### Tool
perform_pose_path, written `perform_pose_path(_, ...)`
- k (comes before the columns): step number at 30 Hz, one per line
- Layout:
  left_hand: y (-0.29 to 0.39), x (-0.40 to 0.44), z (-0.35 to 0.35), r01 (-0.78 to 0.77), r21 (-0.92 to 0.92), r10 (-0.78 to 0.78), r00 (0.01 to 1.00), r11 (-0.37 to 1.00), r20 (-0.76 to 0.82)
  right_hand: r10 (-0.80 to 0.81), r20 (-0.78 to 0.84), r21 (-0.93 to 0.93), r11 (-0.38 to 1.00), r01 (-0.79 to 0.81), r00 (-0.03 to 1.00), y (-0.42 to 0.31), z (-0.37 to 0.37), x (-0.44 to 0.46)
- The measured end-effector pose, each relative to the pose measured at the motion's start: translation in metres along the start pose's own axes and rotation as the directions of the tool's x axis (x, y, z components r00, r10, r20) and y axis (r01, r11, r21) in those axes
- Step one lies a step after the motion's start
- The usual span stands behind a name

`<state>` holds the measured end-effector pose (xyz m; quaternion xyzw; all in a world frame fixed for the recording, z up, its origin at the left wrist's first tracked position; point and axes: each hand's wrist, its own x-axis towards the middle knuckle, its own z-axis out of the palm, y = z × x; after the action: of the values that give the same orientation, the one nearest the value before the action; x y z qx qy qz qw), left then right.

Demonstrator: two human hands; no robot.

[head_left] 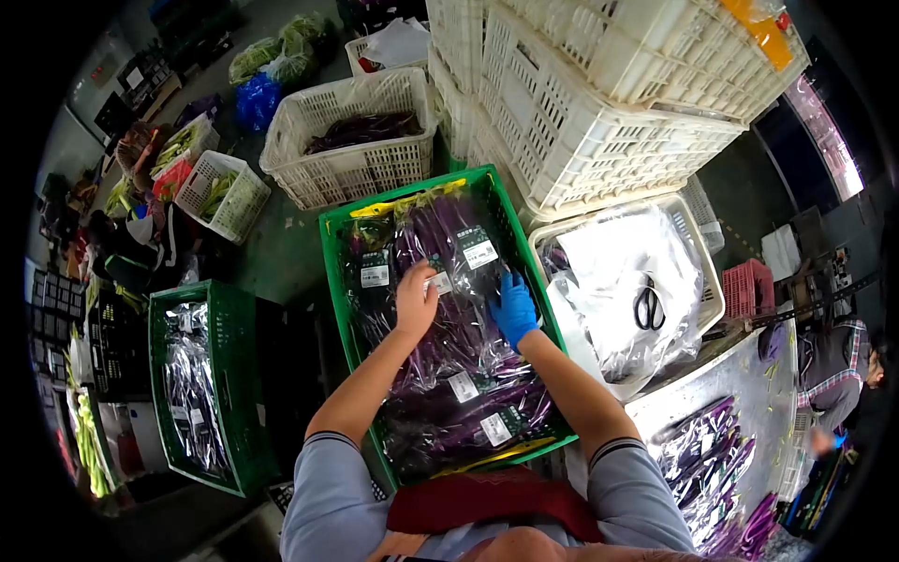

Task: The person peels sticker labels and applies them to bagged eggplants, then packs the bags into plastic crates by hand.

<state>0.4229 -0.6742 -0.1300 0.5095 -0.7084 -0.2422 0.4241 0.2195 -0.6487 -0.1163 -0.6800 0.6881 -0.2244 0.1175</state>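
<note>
A green crate (331, 272) in the centre holds several clear plastic packs of long purple eggplants (440, 225) with white labels. My bare left hand (416, 298) rests on a pack in the middle, its fingers apart and partly over a label. On the right side of the crate, my right hand (512, 307), in a blue glove, lies against the packs by the crate's inner edge. Its fingers are spread, and the tips reach in beside a pack. Neither hand has closed round a pack.
White crates (609, 122) stand stacked behind on the right. Scissors (648, 307) lie on plastic sheets in a white crate. More eggplant packs (707, 459) lie on a metal table. Another green crate (245, 393) is at left. A person (843, 370) is at far right.
</note>
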Motion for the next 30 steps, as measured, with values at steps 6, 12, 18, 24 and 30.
perform_pose_path(6,0.024,0.073,0.034,-0.198,0.478,0.096,0.969,0.856,0.229,-0.075,-0.15,0.354,0.927,0.124,0.986,-0.012,-0.033,0.003)
perform_pose_path(12,0.016,0.077,0.084,-0.161,0.568,0.021,0.969,0.807,0.245,-0.206,-0.062,-0.012,0.979,0.205,0.977,0.013,-0.021,0.002)
perform_pose_path(18,0.038,0.0,0.009,-0.231,0.507,0.057,0.94,0.83,0.335,-0.385,0.168,-0.089,0.911,0.403,0.907,-0.018,-0.003,-0.063)
perform_pose_path(24,0.047,-0.104,-0.062,-0.072,0.636,-0.307,0.831,0.768,0.464,-0.387,0.297,-0.242,0.854,0.461,0.873,-0.009,0.002,-0.058)
perform_pose_path(30,0.035,-0.144,-0.056,-0.17,0.614,-0.246,0.809,0.771,0.534,-0.276,-0.037,0.231,0.933,0.277,0.96,0.005,-0.055,-0.093)
